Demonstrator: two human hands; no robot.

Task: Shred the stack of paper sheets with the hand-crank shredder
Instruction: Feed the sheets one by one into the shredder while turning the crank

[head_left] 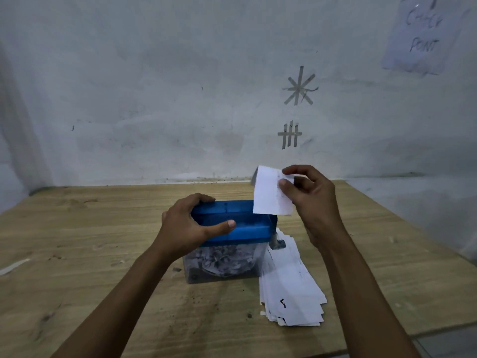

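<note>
Your left hand [191,226] grips the blue plastic hand-crank shredder [247,228] at its left end. The fingers [204,198] curl over the far edge of the blue top, and the thumb lies along the near edge. The shredder stands near the middle of the light wooden desk [103,241]. Its clear lower bin [224,263] holds a mass of white paper shreds.

Your right hand [309,200] holds one small white paper sheet [267,195] above the right end of the shredder. Thumb and forefinger pinch the sheet's right edge. The sheet hangs upright with its lower edge over the blue top; contact with the top cannot be told.

The stack of white paper sheets [291,288] lies flat on the desk just right of the shredder, fanned and uneven, with some sheets bearing black marks. The dark crank [278,243] shows partly at the shredder's right side.

The pale wall [154,99] behind the desk carries a taped asterisk [299,86], a taped tally mark [289,135] and a handwritten paper notice [423,37].
</note>
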